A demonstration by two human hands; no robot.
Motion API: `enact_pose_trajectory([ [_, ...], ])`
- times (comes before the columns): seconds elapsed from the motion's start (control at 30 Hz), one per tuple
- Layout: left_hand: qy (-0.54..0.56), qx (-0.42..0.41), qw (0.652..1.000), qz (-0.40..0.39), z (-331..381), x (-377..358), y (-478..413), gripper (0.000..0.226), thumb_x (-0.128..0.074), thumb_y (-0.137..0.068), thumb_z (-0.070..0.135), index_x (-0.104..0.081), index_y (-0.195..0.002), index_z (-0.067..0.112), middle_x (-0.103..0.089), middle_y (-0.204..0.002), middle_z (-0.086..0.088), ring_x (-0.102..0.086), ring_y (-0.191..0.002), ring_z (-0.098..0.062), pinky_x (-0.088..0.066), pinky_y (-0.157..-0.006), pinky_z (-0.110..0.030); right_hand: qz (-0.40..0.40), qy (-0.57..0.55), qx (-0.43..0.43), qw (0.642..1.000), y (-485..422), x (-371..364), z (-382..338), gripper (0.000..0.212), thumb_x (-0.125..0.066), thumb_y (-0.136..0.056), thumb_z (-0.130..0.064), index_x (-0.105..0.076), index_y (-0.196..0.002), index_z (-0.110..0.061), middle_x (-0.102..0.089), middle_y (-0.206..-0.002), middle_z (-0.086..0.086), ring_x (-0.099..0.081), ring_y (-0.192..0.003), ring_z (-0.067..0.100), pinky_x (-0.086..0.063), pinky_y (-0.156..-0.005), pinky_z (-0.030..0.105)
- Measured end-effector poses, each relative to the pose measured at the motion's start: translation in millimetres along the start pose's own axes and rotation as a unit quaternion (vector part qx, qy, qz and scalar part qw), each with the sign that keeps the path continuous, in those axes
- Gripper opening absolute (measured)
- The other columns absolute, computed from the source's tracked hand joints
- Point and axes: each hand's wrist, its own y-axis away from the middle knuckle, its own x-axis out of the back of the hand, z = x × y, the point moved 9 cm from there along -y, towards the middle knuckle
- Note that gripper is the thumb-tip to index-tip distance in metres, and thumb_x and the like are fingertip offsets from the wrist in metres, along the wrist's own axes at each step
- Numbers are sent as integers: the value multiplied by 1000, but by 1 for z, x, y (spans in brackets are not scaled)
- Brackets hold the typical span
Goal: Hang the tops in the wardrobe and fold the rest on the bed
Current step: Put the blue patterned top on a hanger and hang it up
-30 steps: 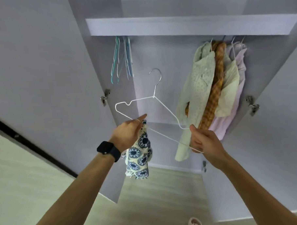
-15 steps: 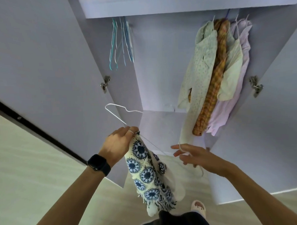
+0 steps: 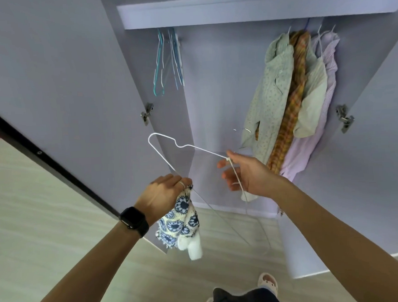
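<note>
Gripping the patterned top (image 3: 185, 220) bunched against the lower wire of the white hanger (image 3: 202, 151), the left hand (image 3: 163, 195) is curled tight. The right hand (image 3: 251, 174) pinches the hanger at its neck between thumb and forefinger, its other fingers loosely spread. The hanger's long axis slants from its upper-left shoulder, above the left hand, down to a lower-right end below the right hand. The top dangles wholly beneath the left hand and is not yet threaded on, so the left hand is nearer for feeding it along the wire. Beyond, in the open wardrobe (image 3: 214, 104), the hung tops (image 3: 289, 96) crowd the right and the empty hangers (image 3: 166, 61) the left, with bare space between them.
</note>
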Motion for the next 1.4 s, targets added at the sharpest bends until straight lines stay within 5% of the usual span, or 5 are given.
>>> enact_pose_trajectory([
  [0.37, 163, 145, 976, -4, -27, -1, -2, 39, -52, -103, 23, -43, -141, 32, -68, -98, 10, -63, -77, -15, -51, -65, -32, 126, 12, 13, 992, -14, 19, -36, 33, -45, -104, -30, -52, -76, -14, -26, -43, -7, -21, -34, 7, -15, -33, 19],
  [0.83, 568, 249, 784, 20, -47, 17, -24, 19, -61, -97, 10, -69, -114, 8, -76, -102, -6, -72, -93, -15, -53, -79, -19, 66, 246, 116, 960, -21, -43, 22, 26, -74, -89, -20, -74, -115, -23, -75, -111, -8, -67, -107, 7, -52, -92, 27],
  [1.1, 602, 396, 693, 37, -65, -13, 10, 8, -56, -78, 12, -62, -83, 14, -62, -76, -1, -54, -74, -20, -43, -68, -28, 119, 374, 192, 900, -11, -46, -26, 13, -76, -87, -35, -81, -84, -24, -74, -77, -12, -66, -78, 0, -45, -73, 15],
  [1.23, 431, 347, 832, -40, -54, -22, 10, 37, -65, -83, 59, -48, -82, 26, -50, -64, 16, -43, -57, 0, -35, -56, -16, 102, 428, 215, 872, -11, -60, -44, 36, -73, -87, -39, -73, -76, -4, -64, -72, 15, -56, -66, 18, -38, -66, 28],
  [1.4, 245, 292, 923, 52, -64, 6, 5, 27, -72, -91, 23, -46, -96, 26, -54, -87, 8, -50, -70, 0, -40, -64, -15, 124, 408, 211, 879, -9, -51, -58, 32, -74, -86, -33, -72, -79, -2, -64, -80, 22, -52, -67, 13, -39, -66, 30],
])
